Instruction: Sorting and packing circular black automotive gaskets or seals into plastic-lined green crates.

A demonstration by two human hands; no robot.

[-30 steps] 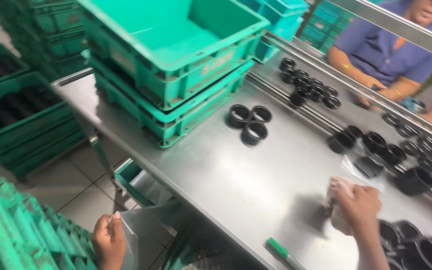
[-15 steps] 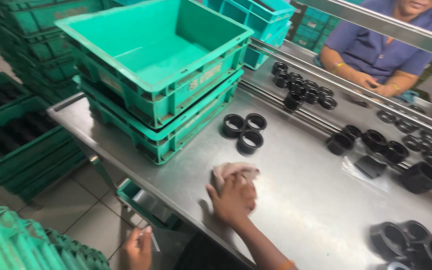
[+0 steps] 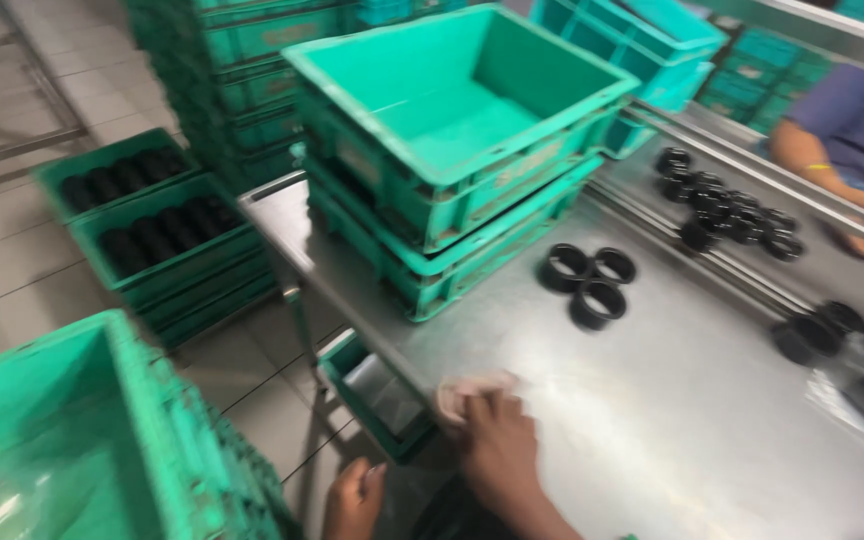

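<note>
The right hand (image 3: 497, 440) presses flat, fingers spread, on a pale cloth (image 3: 467, 390) bunched under its fingertips at the near edge of the steel table (image 3: 672, 420). The left hand (image 3: 355, 500) hangs below that edge, loosely curled, and whether it holds anything I cannot tell. Since the cloth lies right at the lip, a stroke toward the body could drag it off; a long sweep away could knock the 3 black rings (image 3: 587, 280) or the stacked green crates (image 3: 452, 150) beyond.
</note>
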